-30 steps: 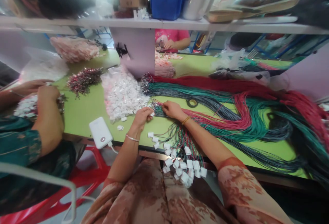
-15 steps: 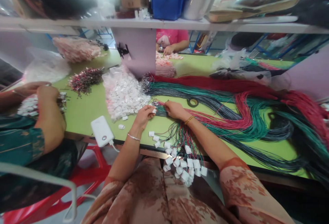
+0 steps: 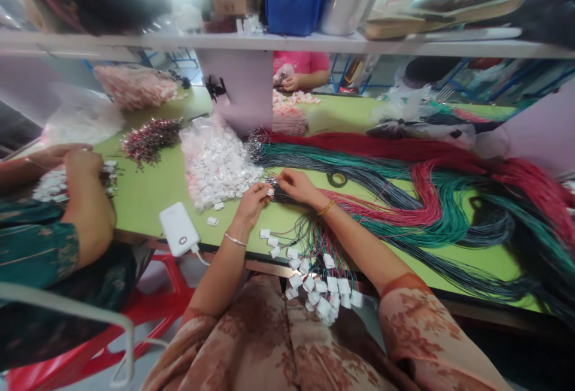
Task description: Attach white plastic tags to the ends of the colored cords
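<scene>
The right hand (image 3: pixel 294 186) has just slid left, its curled fingers now almost meeting the left hand (image 3: pixel 254 199), which stays put; that brings them beside the held connector. Whether they grip a wire, I can't tell.

Under everything lies the flat green table (image 3: pixel 153 190). Over its right side sweep long, thin wires (image 3: pixel 380 216), red, green and dark grey, in soft curves. Left of the hands slumps a crinkled clear bag (image 3: pixel 220 160) of blocky white pieces. Boxy white plugs (image 3: pixel 321 287) cluster at the near edge. Beyond the right wrist sits a round black tape (image 3: pixel 337 179). Smallest, the white connector (image 3: pixel 270 191) is pinched in the left fingertips.
</scene>
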`<state>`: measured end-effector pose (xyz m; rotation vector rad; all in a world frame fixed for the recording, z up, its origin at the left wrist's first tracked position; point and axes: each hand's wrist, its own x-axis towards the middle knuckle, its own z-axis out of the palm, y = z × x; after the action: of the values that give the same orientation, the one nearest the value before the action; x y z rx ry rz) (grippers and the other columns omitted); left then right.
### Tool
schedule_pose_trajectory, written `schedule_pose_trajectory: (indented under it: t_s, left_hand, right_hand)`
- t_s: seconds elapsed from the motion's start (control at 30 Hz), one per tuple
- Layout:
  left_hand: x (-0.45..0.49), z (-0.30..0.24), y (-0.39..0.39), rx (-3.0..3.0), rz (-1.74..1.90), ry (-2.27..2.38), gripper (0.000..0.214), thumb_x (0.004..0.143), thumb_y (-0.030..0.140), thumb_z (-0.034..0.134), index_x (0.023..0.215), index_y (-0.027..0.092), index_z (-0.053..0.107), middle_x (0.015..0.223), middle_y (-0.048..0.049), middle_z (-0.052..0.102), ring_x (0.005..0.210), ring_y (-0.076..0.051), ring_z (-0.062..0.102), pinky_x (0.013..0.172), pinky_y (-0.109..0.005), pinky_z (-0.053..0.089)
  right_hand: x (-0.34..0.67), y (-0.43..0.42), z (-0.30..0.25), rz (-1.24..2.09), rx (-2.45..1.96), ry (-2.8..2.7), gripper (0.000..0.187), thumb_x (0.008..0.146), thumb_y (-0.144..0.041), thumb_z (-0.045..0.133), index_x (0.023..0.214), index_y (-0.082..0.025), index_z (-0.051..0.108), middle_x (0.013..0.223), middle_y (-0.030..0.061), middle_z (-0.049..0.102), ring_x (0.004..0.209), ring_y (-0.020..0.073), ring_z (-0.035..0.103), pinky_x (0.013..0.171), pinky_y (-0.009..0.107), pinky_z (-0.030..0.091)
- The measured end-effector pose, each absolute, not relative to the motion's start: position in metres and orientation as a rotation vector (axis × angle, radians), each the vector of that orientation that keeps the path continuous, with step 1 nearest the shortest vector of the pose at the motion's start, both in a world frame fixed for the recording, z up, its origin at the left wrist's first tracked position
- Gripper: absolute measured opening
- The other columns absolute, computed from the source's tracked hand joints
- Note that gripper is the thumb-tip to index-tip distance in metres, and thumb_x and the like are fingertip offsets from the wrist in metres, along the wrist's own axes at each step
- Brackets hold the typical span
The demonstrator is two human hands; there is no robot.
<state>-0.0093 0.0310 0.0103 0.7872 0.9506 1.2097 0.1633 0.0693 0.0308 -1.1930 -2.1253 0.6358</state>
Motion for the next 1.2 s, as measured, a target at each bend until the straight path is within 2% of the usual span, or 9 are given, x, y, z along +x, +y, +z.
schedule_pose_trajectory:
  t_s: [0.17, 0.3, 0.43, 0.6, 0.83, 0.93, 1.07, 1.2]
  left_hand:
    - [-0.009, 0.005, 0.032, 0.774, 1.222, 0.904, 0.021, 0.067, 0.025, 0.075, 0.076, 0.014, 0.059, 0.071, 0.0001, 0.061, 0.062, -0.007, 0.055, 0.059, -0.019, 0.040]
    - [-0.008, 0.005, 0.033, 0.746, 1.261, 0.854, 0.022, 0.068, 0.023, 0.075, 0.082, 0.015, 0.060, 0.076, 0.0002, 0.061, 0.066, -0.007, 0.056, 0.063, -0.020, 0.043]
    - [-0.008, 0.006, 0.033, 0.717, 1.283, 0.825, 0.020, 0.071, 0.023, 0.073, 0.084, 0.016, 0.060, 0.080, -0.0009, 0.064, 0.067, -0.008, 0.056, 0.065, -0.021, 0.044]
    - [-0.007, 0.009, 0.031, 0.713, 1.268, 0.815, 0.016, 0.074, 0.022, 0.070, 0.084, 0.015, 0.061, 0.088, -0.0041, 0.067, 0.068, -0.009, 0.057, 0.065, -0.021, 0.045]
    - [-0.005, 0.013, 0.028, 0.782, 1.271, 0.822, 0.018, 0.071, 0.025, 0.074, 0.081, 0.015, 0.063, 0.088, -0.0040, 0.067, 0.067, -0.009, 0.055, 0.064, -0.022, 0.043]
    - [-0.002, 0.012, 0.025, 0.881, 1.292, 0.858, 0.021, 0.068, 0.029, 0.077, 0.081, 0.015, 0.065, 0.080, -0.0023, 0.067, 0.064, -0.008, 0.053, 0.062, -0.021, 0.042]
    - [0.005, 0.007, 0.024, 1.017, 1.321, 0.977, 0.023, 0.067, 0.032, 0.077, 0.081, 0.015, 0.069, 0.067, 0.0003, 0.062, 0.060, -0.008, 0.051, 0.060, -0.021, 0.040]
    - [0.007, 0.004, 0.025, 0.948, 1.325, 0.997, 0.028, 0.065, 0.034, 0.077, 0.084, 0.015, 0.069, 0.075, -0.0020, 0.066, 0.060, -0.008, 0.052, 0.058, -0.022, 0.040]
  right_hand:
    - [0.139, 0.070, 0.043, 0.900, -0.974, -1.950, 0.017, 0.080, -0.031, 0.054, 0.078, -0.015, 0.060, 0.070, -0.0010, 0.060, 0.063, 0.0108, 0.049, 0.062, 0.023, 0.037]
    - [0.145, 0.062, 0.045, 0.944, -0.992, -1.881, 0.021, 0.079, -0.035, 0.056, 0.074, -0.015, 0.061, 0.070, -0.0003, 0.061, 0.063, 0.0110, 0.048, 0.062, 0.023, 0.037]
    - [0.159, 0.052, 0.038, 0.886, -1.105, -1.893, 0.021, 0.076, -0.033, 0.054, 0.065, -0.016, 0.057, 0.061, -0.0021, 0.053, 0.058, 0.0100, 0.042, 0.057, 0.023, 0.032]
    - [0.162, 0.045, 0.030, 0.987, -1.138, -1.895, 0.023, 0.075, -0.031, 0.049, 0.057, -0.017, 0.050, 0.053, -0.0046, 0.043, 0.052, 0.0082, 0.035, 0.052, 0.022, 0.027]
    - [0.156, 0.045, 0.027, 1.133, -1.165, -1.827, 0.023, 0.072, -0.032, 0.047, 0.057, -0.016, 0.054, 0.053, -0.0038, 0.047, 0.052, 0.0085, 0.038, 0.052, 0.022, 0.029]
    - [0.156, 0.047, 0.022, 1.221, -1.163, -1.763, 0.022, 0.072, -0.032, 0.048, 0.058, -0.016, 0.054, 0.055, -0.0032, 0.049, 0.053, 0.0089, 0.040, 0.052, 0.022, 0.030]
    - [0.159, 0.047, 0.013, 1.100, -1.160, -1.839, 0.025, 0.077, -0.034, 0.050, 0.060, -0.016, 0.053, 0.055, -0.0038, 0.046, 0.053, 0.0083, 0.037, 0.052, 0.021, 0.028]
    - [0.162, 0.043, 0.012, 0.916, -1.102, -1.990, 0.025, 0.082, -0.032, 0.047, 0.067, -0.015, 0.057, 0.059, -0.0023, 0.050, 0.055, 0.0090, 0.039, 0.054, 0.022, 0.028]
